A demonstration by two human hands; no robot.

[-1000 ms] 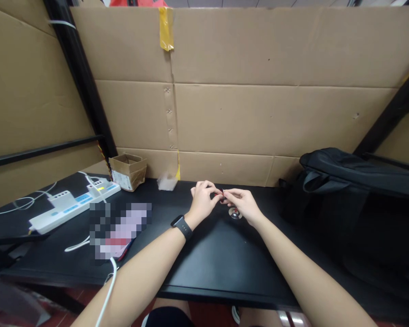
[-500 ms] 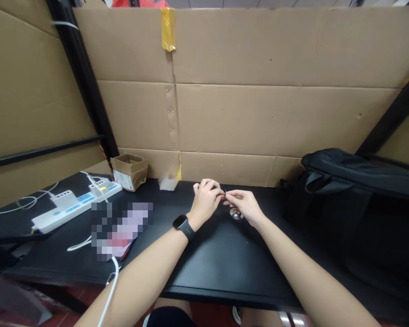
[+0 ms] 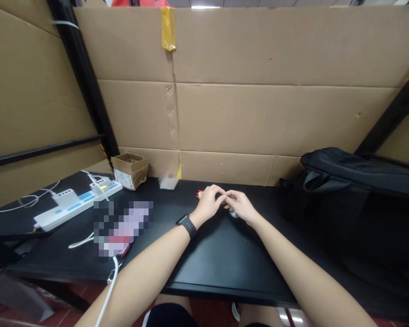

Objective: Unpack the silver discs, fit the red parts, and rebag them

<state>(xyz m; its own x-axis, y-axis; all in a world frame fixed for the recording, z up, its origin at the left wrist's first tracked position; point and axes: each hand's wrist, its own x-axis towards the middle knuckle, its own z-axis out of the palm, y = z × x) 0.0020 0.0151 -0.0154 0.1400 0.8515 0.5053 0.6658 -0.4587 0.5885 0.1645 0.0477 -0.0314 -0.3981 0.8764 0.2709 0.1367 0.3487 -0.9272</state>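
My left hand [image 3: 209,201], with a dark watch [image 3: 187,223] on its wrist, meets my right hand [image 3: 241,206] above the black table. Both hands are closed, fingertips pinched together at one spot; whatever is between them is too small and covered to name. Just under my right fingers shows a shiny silver round piece [image 3: 233,214], mostly hidden. A small red thing [image 3: 198,194] peeks out beyond the back of my left hand; whether my hand holds it I cannot tell.
A white power strip [image 3: 78,204] with chargers and cables lies at left. Behind it stands a small cardboard box [image 3: 131,170], with a clear plastic packet [image 3: 169,182] beside it. A blurred-out flat object [image 3: 126,227] lies left of my forearm. A black backpack [image 3: 354,213] fills the right side.
My left hand has turned and its fingers have folded down toward my right fingertips. The red thing now shows on its far side, and the silver piece is more covered.
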